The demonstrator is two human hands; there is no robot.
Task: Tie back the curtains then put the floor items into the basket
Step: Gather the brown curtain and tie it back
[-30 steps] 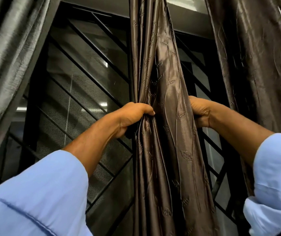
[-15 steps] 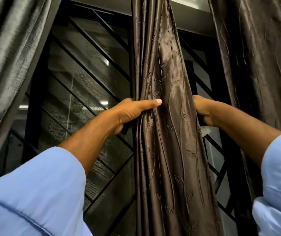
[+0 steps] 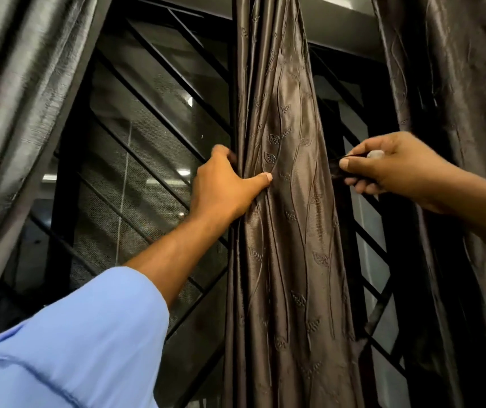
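Reaching up from a blue sleeve (image 3: 82,334), the left hand (image 3: 224,187) is clutching the gathered brown curtain (image 3: 283,231) at its left edge, thumb pressing across the folds. Just right of that bunch, the right hand (image 3: 389,169) is pinching a dark strap (image 3: 338,169) between thumb and fingers. Behind them, a black window grille (image 3: 153,136) is showing.

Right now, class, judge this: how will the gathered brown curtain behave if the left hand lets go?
The brown curtain looks floppy: it pinches into narrow folds under the left hand, so it would probably spread out again. Its glossy sheen suggests that it is slippery. The right hand pinches a dark strap, probably needed to hold it.
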